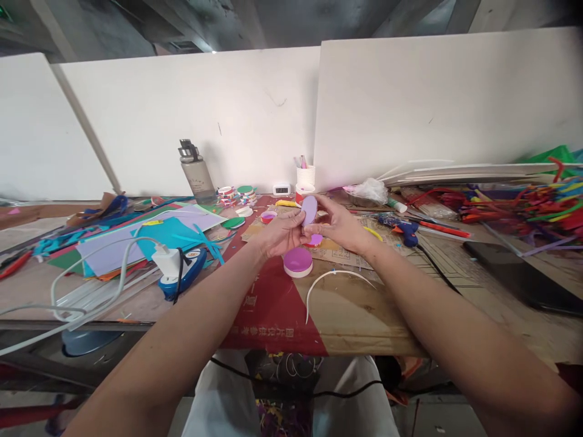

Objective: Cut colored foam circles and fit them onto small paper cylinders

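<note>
Between both hands, above the middle of the table, a light purple disc (310,210) is held up at a tilt. My left hand (286,233) grips it from the left, thumb against its face. My right hand (336,224) curves round its right and lower edge, fingers touching it. Just below them a round white-rimmed piece with a purple top (298,261) lies on the cardboard. A smaller pink-purple piece (315,241) shows partly behind the hands. Nearer me rests a curved white strip (337,273).
A blue hot glue gun (405,230) and a dark phone-like slab (519,273) lie to the right. Coloured sheets (118,243), a blue power strip with a white plug (182,273) and a bottle (197,176) are left. Pipe cleaners (523,200) pile up far right.
</note>
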Tool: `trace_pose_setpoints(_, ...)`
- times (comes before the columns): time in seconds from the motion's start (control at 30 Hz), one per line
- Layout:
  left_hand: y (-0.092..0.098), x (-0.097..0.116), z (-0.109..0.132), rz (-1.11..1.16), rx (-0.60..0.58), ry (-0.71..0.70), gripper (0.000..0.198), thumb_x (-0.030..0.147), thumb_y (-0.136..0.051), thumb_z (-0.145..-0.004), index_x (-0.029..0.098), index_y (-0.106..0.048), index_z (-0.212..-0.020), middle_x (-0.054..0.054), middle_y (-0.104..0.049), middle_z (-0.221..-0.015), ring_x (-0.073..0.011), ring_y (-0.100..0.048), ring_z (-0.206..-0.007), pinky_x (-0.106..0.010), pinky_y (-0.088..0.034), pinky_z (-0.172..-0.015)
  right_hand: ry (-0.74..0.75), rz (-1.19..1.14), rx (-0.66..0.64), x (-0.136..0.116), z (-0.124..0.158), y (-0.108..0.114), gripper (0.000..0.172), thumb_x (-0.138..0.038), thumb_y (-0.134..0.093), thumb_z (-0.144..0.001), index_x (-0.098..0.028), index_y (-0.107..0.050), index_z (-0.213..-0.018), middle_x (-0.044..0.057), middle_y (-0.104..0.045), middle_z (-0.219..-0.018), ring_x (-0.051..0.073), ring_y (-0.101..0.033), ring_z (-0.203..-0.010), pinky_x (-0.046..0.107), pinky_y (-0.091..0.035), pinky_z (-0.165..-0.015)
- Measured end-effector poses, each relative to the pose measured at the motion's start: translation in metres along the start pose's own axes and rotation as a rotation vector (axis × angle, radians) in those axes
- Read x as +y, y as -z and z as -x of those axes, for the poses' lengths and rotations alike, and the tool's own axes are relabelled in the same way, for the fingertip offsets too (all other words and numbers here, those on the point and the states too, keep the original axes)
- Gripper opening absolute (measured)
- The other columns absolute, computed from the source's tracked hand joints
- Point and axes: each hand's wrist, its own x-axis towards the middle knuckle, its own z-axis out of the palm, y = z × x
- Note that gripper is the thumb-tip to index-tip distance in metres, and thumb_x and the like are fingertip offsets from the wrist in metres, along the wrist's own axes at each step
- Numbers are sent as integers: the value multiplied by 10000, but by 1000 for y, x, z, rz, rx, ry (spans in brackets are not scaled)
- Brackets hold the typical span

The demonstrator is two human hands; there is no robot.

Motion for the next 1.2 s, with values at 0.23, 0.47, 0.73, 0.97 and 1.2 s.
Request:
trace_pose_setpoints(0.23,6,-2,-7,-61,67,-51,409,517,-620,-880,129,-661,-1002,-104,-710,-897,-143,-659,-728,-263,-539,-672,112,458,159,8,1,4,609,-265,-777,-730,-222,-575,-1303,121,-602,-1277,291,-533,-1173,468,-435,-1022)
trace_pose_setpoints(0.47,8,-7,-9,-26,16,-43,430,491,-558,-926,140,-652,-1154,-129,-734,-986,-160,-685,-757,-284,-562,-715,146,506,167,14,0,2,614,-291,-800,-731,-233,-604,-1311,129,-577,-1334,313,-496,-1258,511,-378,-1095)
trace_pose_setpoints(0.73,5,1,-6,42,73,-40,474,534,-485,-946,133,-650,-1137,-156,-738,-1000,-208,-721,-875,-300,-560,-791,-83,150,230,11,-3,12,567,-388,-683,-818,-239,-586,-1356,78,-635,-1224,196,-595,-946,361,-539,-817)
trace_pose_setpoints(0.97,12,-7,-8,24,65,-95,288,387,-603,-924,163,-674,-1089,-114,-741,-1017,-171,-716,-873,-315,-572,-863,66,320,175,13,-2,8,570,-340,-761,-780,-243,-613,-1322,117,-604,-1319,276,-560,-1188,451,-489,-987)
trace_pose_setpoints(1.2,17,-11,-10,-34,-4,-129,348,391,-714,-841,140,-680,-1080,-137,-733,-1057,-211,-712,-950,-331,-585,-849,155,372,96,16,-2,5,603,-312,-801,-751,-220,-606,-1314,138,-605,-1334,287,-534,-1264,439,-481,-1012)
